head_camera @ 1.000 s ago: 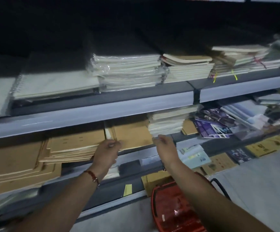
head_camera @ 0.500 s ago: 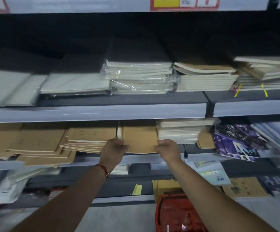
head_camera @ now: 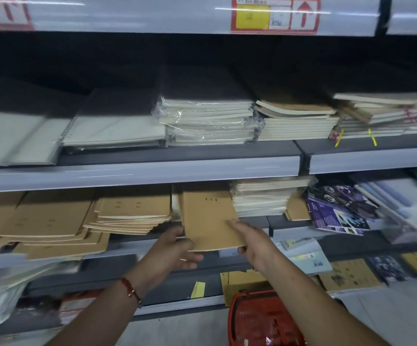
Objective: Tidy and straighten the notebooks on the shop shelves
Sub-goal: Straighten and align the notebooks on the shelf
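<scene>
Fingers [head_camera: 190, 258] of the left hand [head_camera: 175, 250] lie nearly straight under the near left corner of a brown notebook [head_camera: 210, 218], thumb up against its left edge, so the hand supports rather than clamps it. On that wrist sits a red cord bracelet [head_camera: 131, 290]. Half off the middle shelf [head_camera: 137, 174], the notebook juts toward the near side, between a fanned pile of brown notebooks [head_camera: 127, 216] on the left and a cream stack [head_camera: 264, 198] on the right. At its near right corner the right hand [head_camera: 254, 243] pinches it, forefinger laid flat on the cover, other fingers curled beneath. Below, near the right arm, stands a red basket [head_camera: 259, 320].
</scene>
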The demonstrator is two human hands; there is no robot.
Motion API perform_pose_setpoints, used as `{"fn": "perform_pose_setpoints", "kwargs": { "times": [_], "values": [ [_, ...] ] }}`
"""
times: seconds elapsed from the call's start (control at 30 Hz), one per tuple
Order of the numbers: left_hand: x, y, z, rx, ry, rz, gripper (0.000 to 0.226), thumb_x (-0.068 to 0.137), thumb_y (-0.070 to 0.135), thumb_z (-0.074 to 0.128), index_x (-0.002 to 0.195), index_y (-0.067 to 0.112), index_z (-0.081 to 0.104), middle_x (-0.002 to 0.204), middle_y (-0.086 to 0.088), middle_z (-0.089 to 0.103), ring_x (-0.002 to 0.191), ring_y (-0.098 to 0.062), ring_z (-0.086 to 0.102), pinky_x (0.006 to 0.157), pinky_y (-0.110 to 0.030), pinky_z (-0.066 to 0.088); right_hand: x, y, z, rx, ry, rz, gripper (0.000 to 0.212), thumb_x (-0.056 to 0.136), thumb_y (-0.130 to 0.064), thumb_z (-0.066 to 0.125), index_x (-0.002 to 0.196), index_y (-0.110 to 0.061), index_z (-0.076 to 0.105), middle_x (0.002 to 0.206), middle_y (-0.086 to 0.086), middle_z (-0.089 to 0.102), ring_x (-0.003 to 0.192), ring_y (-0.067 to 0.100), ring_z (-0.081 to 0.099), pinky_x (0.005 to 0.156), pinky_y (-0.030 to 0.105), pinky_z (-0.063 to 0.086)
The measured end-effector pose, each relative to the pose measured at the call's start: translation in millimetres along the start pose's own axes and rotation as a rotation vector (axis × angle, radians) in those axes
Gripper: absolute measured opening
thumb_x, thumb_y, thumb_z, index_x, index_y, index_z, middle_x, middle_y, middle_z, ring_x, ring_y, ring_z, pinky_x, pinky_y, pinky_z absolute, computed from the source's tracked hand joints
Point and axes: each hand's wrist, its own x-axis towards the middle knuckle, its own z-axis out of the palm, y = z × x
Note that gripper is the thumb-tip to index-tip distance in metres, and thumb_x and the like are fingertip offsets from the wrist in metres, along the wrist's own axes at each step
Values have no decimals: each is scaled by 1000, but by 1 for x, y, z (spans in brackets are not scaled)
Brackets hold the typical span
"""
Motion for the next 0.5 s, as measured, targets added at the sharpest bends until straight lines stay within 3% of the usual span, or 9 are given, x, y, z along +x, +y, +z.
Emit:
{"fn": "perform_pose_setpoints", "kwargs": {
  "times": [0.1, 0.2, 0.3, 0.37, 0.5],
  "values": [
    [-14, -9, -3, -30, -82, -50, 55, 73, 14, 69, 125, 12, 51, 117, -17, 69, 93, -33, 74, 68, -35, 59, -3, 7, -3, -56, -89, 9, 30, 93, -27, 69, 119, -13, 68, 110, 6, 75, 106, 26, 67, 90, 41, 54],
    [-21, -20, -7, -40, -119, -57, 57, 68, 14, 67, 122, 11, 53, 117, -16, 66, 94, -33, 73, 73, -41, 59, -17, 15, -4, -17, -131, 13, 21, 97, -16, 63, 117, -12, 68, 110, 9, 75, 104, 27, 68, 81, 37, 53],
    [-25, -29, -8, -85, -59, -44, 46, 80, 19, 73, 123, 17, 57, 114, -11, 71, 98, -29, 72, 77, -45, 60, -37, 27, -2, -15, -136, -2, 19, 98, -12, 60, 115, -11, 69, 112, 11, 74, 102, 27, 68, 87, 39, 52],
    [-28, -33, -8, -55, 2, -3, 29, 95, 22, 66, 122, 26, 58, 112, -1, 74, 99, -21, 72, 75, -41, 60, -52, 37, 0, -14, -135, -21, 19, 98, -10, 59, 114, -9, 69, 110, 11, 75, 99, 25, 69, 86, 37, 53],
    [-30, -44, 0, 25, 53, 58, 18, 98, 21, 61, 113, 31, 57, 109, 5, 72, 94, -16, 72, 72, -40, 61, -82, 56, -2, -33, -37, -56, 18, 98, -9, 58, 112, -12, 69, 108, 8, 76, 103, 26, 70, 94, 44, 54]
  ]
}}
